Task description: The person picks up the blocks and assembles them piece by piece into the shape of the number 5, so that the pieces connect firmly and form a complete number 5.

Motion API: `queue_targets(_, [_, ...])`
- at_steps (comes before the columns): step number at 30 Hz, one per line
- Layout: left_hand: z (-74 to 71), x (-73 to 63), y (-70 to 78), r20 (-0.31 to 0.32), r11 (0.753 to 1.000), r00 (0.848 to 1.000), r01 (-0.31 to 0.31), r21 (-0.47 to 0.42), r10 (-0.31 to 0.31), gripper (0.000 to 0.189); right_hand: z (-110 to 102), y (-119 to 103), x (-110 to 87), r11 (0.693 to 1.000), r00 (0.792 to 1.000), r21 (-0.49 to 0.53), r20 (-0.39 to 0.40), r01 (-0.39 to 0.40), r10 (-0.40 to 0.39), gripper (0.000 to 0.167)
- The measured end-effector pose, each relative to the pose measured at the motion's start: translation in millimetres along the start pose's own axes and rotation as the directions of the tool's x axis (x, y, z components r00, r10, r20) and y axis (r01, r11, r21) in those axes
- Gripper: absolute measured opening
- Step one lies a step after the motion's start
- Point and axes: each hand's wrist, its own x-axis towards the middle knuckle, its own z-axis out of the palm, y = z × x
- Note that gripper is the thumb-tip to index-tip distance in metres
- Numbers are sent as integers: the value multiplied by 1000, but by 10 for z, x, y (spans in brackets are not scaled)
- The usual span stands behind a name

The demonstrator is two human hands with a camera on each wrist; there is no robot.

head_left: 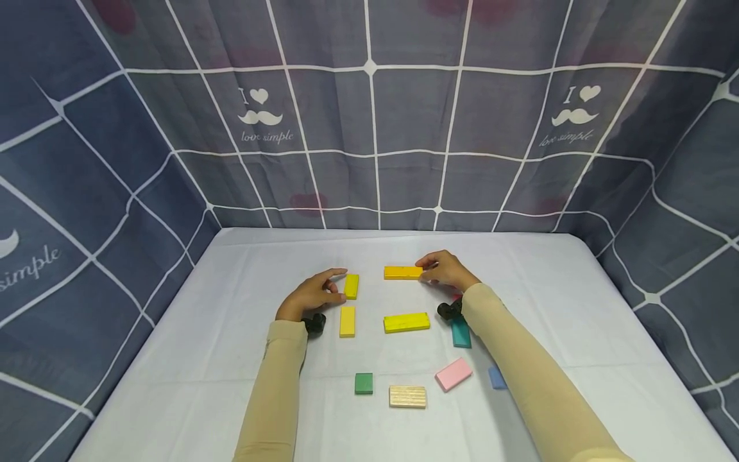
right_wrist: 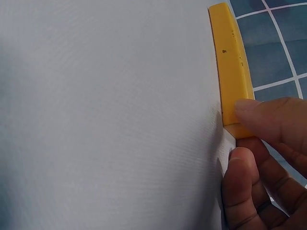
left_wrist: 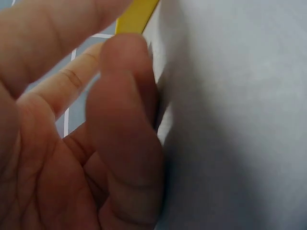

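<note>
My left hand (head_left: 312, 294) is at the left side of a small yellow block (head_left: 351, 287), index finger stretched toward its far end and thumb close to its near corner. In the left wrist view only a piece of the yellow block (left_wrist: 136, 17) shows beyond the fingers. A second yellow block (head_left: 347, 321) lies just nearer. With thumb and fingers, my right hand (head_left: 447, 269) pinches the right end of a long orange-yellow block (head_left: 401, 273). The right wrist view shows the thumb on this block (right_wrist: 230, 62), near its end. A bright yellow block (head_left: 407, 323) lies below it.
Nearer on the white-covered table (head_left: 190, 385) are a green square block (head_left: 364, 384), a ridged tan block (head_left: 407, 396) and a pink block (head_left: 453, 375). My right forearm partly covers a teal block (head_left: 460, 333) and a blue one (head_left: 497, 378). Checked curtains (head_left: 329, 115) surround the table.
</note>
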Motion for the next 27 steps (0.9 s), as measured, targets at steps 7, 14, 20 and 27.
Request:
queue_targets(7, [14,20,47,-3,1000,1000,27,14,-27,64,4,12,-3,1000,1000,0,-5,0,0,38])
queue_targets(14, [16,51,135,8,999,999,52,9,-52,61,-1,39,21,1000,1000,-5,4,17,-17,39])
queue_targets(20, [44,117,189,10,997,998,66,25,-67,61,-5,43,19,1000,1000,-14,8,15,-15,38])
queue_targets(27, [75,152,304,11,995,998,62,73,-63,62,-2,43,39,1000,1000,6,15,8,-8,38])
